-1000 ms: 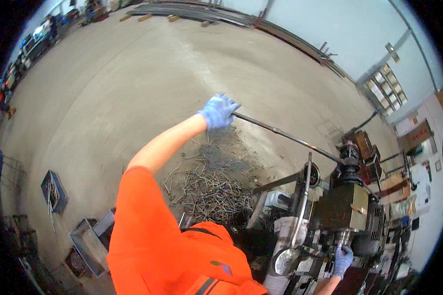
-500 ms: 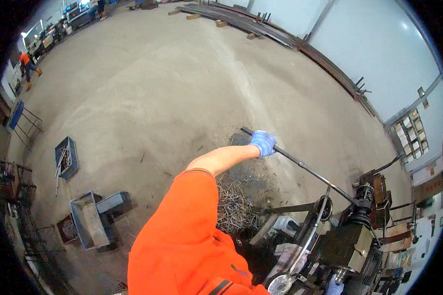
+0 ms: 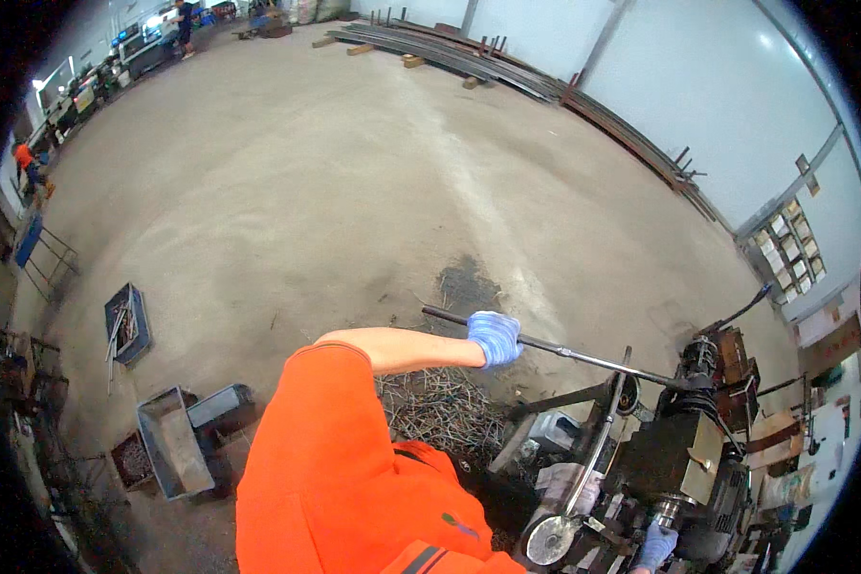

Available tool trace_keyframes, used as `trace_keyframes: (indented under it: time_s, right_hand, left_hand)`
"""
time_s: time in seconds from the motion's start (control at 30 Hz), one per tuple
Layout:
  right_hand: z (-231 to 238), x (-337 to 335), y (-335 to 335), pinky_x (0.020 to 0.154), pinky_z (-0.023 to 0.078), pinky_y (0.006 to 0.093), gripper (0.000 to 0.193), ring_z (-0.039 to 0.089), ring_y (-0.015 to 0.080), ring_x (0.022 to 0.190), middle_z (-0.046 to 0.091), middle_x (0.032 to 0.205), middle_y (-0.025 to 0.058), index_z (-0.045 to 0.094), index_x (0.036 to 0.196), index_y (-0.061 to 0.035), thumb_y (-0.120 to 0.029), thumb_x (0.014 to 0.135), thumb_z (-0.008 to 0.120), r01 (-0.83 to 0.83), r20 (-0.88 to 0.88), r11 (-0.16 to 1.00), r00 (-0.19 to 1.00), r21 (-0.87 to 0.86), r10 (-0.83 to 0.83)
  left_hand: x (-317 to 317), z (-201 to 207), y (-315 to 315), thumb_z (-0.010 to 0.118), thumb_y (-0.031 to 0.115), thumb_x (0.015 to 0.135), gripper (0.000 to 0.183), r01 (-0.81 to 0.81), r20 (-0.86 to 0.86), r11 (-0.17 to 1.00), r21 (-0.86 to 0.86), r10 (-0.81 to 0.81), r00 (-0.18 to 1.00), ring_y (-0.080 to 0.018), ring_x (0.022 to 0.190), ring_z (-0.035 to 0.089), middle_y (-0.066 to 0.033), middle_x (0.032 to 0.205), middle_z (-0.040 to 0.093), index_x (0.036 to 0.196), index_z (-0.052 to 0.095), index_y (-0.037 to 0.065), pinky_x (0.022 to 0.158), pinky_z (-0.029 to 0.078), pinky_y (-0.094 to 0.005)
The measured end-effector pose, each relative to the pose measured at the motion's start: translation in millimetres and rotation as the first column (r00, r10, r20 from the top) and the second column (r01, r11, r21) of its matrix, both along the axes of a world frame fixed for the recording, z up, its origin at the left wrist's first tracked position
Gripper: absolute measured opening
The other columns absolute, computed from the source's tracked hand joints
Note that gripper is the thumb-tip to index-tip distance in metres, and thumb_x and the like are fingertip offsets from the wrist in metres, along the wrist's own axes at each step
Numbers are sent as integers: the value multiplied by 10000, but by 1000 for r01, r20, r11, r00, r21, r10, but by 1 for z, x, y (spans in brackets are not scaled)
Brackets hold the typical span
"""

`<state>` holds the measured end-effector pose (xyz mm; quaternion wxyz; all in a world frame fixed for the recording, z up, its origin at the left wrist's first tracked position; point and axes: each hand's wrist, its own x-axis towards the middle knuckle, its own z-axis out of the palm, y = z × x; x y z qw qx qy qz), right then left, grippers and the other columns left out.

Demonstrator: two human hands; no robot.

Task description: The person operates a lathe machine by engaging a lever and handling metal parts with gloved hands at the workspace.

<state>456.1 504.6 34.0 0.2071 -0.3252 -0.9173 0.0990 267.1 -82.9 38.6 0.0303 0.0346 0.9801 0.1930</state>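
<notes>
My left hand, in a blue-and-white knit glove, is wrapped round a long dark metal lever. The lever runs right to the far end of a dark, greasy machine. At the lower right, my gloved right hand is curled against the near end of the machine's shiny round chuck; what its fingers hold is hidden. A long steel handle with a round pale disc at its near end stands beside the machine. My left arm, in an orange sleeve, stretches across the middle.
Thin metal offcuts lie heaped on the floor below my left arm. Grey bins and a blue crate of rods stand to the left. Long steel bars lie along the far wall. Another person in orange bends at the far left.
My left hand has pulled the lever's free end toward me and slightly left. My right hand shows more fully beside the chuck. The view has shifted a little.
</notes>
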Motion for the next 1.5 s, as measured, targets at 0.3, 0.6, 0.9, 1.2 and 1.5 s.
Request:
trace_keyframes:
  time_s: [0.3,0.6,0.9,1.2,1.5]
  right_hand:
    - [50,7,-69,639,488,459,557,615,409,697,615,704,260,608,695,67,-486,712,672,-9,111,993,994,117,-5]
    - [120,27,-160,806,469,401,355,605,358,825,639,893,205,692,726,-53,-406,744,653,-27,-21,1000,999,11,27]
    - [130,124,-220,807,481,425,255,537,368,937,590,971,175,681,763,-90,-332,685,695,-179,-77,957,977,229,201]
    - [107,191,-233,843,453,444,199,532,374,976,585,998,162,677,791,-98,-245,666,727,-31,-396,996,916,79,60]
    - [85,223,-242,834,445,412,219,557,337,958,599,1026,148,685,862,-92,-220,686,703,30,-514,997,856,-74,-64]
  left_hand:
    - [-34,-1,89,547,344,744,333,322,-162,945,-54,-327,931,-305,716,642,-159,781,645,904,605,58,619,488,-447]
    - [9,78,216,543,390,855,342,827,-351,326,457,-789,505,-310,704,632,-148,765,647,907,677,80,633,490,-393]
    - [135,73,330,535,367,904,375,526,-86,-47,849,-995,49,-89,611,538,-22,649,578,841,652,16,575,439,-276]
    - [212,40,341,568,326,888,293,-188,217,262,947,-949,-230,-111,682,561,-12,751,615,958,643,51,624,447,-233]
    - [258,50,333,509,281,910,327,-469,169,373,801,-891,-421,-227,868,622,-100,984,628,1118,565,35,763,532,-368]
